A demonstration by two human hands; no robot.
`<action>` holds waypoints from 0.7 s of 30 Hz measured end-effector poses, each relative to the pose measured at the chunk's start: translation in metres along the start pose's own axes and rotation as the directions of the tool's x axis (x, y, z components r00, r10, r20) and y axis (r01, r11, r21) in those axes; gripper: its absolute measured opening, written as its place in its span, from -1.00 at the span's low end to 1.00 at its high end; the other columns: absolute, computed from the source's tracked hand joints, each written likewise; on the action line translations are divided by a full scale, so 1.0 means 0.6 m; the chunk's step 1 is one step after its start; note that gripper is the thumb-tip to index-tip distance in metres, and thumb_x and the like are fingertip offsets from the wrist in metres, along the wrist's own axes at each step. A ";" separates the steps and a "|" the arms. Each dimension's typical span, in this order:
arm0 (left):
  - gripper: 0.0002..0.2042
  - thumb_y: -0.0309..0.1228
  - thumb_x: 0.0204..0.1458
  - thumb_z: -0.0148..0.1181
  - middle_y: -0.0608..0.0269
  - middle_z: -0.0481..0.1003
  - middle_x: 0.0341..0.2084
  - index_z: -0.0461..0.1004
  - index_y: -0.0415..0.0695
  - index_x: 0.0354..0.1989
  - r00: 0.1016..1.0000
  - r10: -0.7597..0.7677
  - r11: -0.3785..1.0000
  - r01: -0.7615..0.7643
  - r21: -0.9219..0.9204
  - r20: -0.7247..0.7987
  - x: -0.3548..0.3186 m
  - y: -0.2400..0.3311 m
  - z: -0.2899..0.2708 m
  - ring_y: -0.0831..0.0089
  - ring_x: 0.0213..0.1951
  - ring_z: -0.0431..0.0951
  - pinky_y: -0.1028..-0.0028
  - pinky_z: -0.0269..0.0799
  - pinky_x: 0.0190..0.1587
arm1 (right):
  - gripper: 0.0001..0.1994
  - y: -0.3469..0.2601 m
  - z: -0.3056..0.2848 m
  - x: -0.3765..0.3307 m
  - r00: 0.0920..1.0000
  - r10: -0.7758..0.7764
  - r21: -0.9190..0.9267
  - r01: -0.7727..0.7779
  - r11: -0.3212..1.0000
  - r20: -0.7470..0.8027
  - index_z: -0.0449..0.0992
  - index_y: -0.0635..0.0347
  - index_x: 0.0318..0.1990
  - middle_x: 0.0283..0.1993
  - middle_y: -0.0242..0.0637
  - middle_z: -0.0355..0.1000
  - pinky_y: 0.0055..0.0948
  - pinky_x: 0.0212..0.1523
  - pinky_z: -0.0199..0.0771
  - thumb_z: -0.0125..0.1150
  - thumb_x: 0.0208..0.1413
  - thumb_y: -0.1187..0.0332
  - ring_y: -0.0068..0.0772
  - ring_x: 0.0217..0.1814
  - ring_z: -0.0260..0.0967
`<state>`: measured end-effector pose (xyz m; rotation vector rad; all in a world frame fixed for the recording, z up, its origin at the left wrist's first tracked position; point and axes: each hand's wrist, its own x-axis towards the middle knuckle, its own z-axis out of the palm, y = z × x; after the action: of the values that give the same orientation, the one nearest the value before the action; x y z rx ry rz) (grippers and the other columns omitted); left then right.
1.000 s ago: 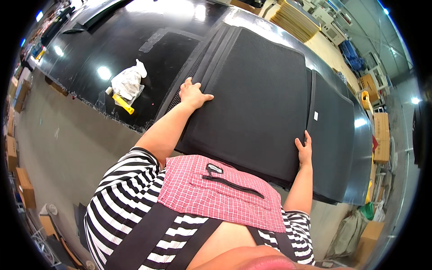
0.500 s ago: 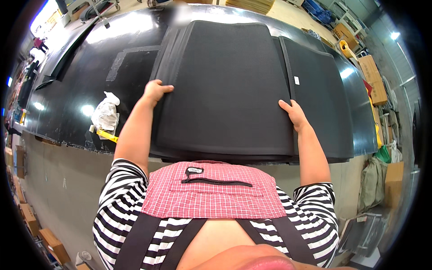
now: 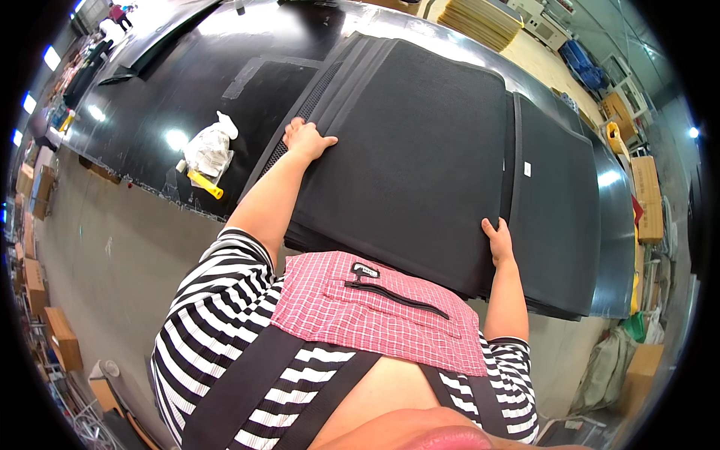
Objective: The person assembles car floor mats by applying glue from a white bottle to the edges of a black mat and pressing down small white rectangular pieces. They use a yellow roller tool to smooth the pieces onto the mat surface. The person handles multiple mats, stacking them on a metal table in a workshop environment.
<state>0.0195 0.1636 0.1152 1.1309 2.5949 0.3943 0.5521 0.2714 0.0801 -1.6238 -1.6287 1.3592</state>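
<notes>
A stack of black sheet mats [image 3: 409,150] lies on the dark glossy table in front of me. My left hand [image 3: 307,140] grips the stack's left edge, thumb on top of the upper mat and fingers over the side. Beside those fingers, a layer with a honeycomb-textured strip [image 3: 319,91] shows below. My right hand [image 3: 497,240] holds the near right edge of the same upper mat, its thumb on the surface; the other fingertips are partly hidden. To the right lies a second stack of black mats [image 3: 559,202] with a small white label [image 3: 527,169].
On the table [image 3: 135,161] left of the mats lie a crumpled white plastic bag [image 3: 210,150] and a yellow-handled tool [image 3: 205,184]. Black sheets [image 3: 161,49] rest at the far left. Cardboard boxes [image 3: 646,199] stand past the right end; yellowish sheets [image 3: 480,24] are stacked beyond.
My view has turned, so the table appears tilted. The honeycomb-textured strip now shows at the left of the stack. Both hands stay at the mat's two sides.
</notes>
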 end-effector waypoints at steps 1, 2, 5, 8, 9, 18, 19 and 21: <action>-0.21 0.09 -0.06 0.40 -0.01 0.15 0.40 0.43 -0.28 0.22 0.999 0.037 0.999 -0.037 0.021 0.003 -0.009 0.010 -0.015 0.05 0.45 0.06 0.03 0.10 0.37 | -0.29 0.005 -0.003 -0.002 1.000 -0.002 0.010 0.002 1.000 -0.011 0.23 0.45 0.31 0.21 -0.02 0.39 -0.30 0.24 0.37 0.34 0.20 0.09 -0.21 0.22 0.37; -0.22 0.01 -0.10 0.47 -0.11 0.19 0.37 0.43 -0.35 0.19 0.995 0.084 0.996 -0.082 0.035 -0.048 -0.013 0.014 -0.023 -0.01 0.39 0.17 0.05 0.19 0.31 | -0.34 0.003 0.003 0.001 1.000 -0.017 0.023 0.018 1.000 -0.014 0.28 0.41 0.28 0.16 -0.06 0.42 -0.30 0.20 0.40 0.33 0.21 0.09 -0.25 0.17 0.39; -0.19 -0.09 -0.10 0.49 -0.23 0.30 0.27 0.35 -0.40 0.25 0.958 0.225 0.971 -0.205 -0.123 0.178 0.041 0.024 -0.059 -0.07 0.28 0.33 0.12 0.31 0.25 | -0.39 0.009 0.009 0.013 0.999 -0.030 0.086 0.032 0.996 -0.017 0.31 0.34 0.27 0.12 -0.13 0.44 -0.29 0.14 0.44 0.29 0.24 0.08 -0.31 0.13 0.41; -0.25 -0.23 -0.11 0.51 -0.18 0.53 -0.02 0.33 -0.47 0.18 0.902 0.429 0.807 -0.365 -0.464 0.037 0.005 0.134 -0.160 -0.02 0.08 0.53 0.16 0.48 0.08 | -0.37 -0.030 -0.023 0.000 0.983 0.184 -0.048 -0.183 0.982 0.021 0.26 0.27 0.34 0.16 -0.17 0.42 -0.34 0.05 0.46 0.26 0.27 0.09 -0.38 0.10 0.42; -0.25 -0.25 -0.09 0.50 -0.15 0.54 -0.04 0.30 -0.48 0.20 0.878 0.479 0.719 -0.400 -0.569 -0.011 -0.011 0.170 -0.198 0.05 0.08 0.54 0.19 0.51 0.05 | -0.37 -0.069 -0.034 -0.014 0.958 0.284 -0.131 -0.278 0.952 0.034 0.24 0.24 0.37 0.18 -0.18 0.42 -0.37 0.02 0.46 0.24 0.27 0.09 -0.40 0.08 0.43; -0.31 -0.19 -0.06 0.49 -0.28 0.49 0.06 0.37 -0.45 0.12 0.975 0.220 0.889 -0.187 -0.418 0.031 -0.013 0.015 0.053 -0.03 0.11 0.52 0.22 0.41 0.17 | -0.49 -0.248 -0.073 -0.112 0.940 -0.303 -0.189 0.273 0.943 -0.155 0.38 0.20 0.29 0.13 -0.23 0.46 -0.42 0.10 0.43 0.26 0.26 0.18 -0.40 0.12 0.43; -0.36 -0.18 -0.07 0.49 -0.28 0.50 0.03 0.41 -0.42 0.04 0.982 0.171 0.902 -0.121 -0.415 0.085 -0.009 0.019 0.065 -0.06 0.11 0.51 0.19 0.43 0.16 | -0.49 -0.260 -0.038 -0.124 0.935 -0.340 -0.291 0.300 0.908 -0.098 0.39 0.21 0.28 0.16 -0.21 0.45 -0.38 0.14 0.43 0.28 0.24 0.20 -0.34 0.16 0.42; -0.39 -0.17 -0.06 0.49 -0.25 0.51 0.01 0.41 -0.40 0.00 0.986 0.141 0.891 -0.087 -0.445 0.089 -0.010 0.033 0.063 -0.06 0.11 0.51 0.20 0.43 0.16 | -0.48 -0.254 0.034 -0.132 0.908 -0.415 -0.442 0.395 0.806 0.054 0.42 0.19 0.26 0.32 -0.12 0.34 -0.22 0.36 0.27 0.34 0.17 0.24 -0.12 0.40 0.26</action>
<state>0.0503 0.1775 0.0882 1.1026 2.1826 0.8629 0.4780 0.2200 0.2274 -1.3911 -2.2201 0.7585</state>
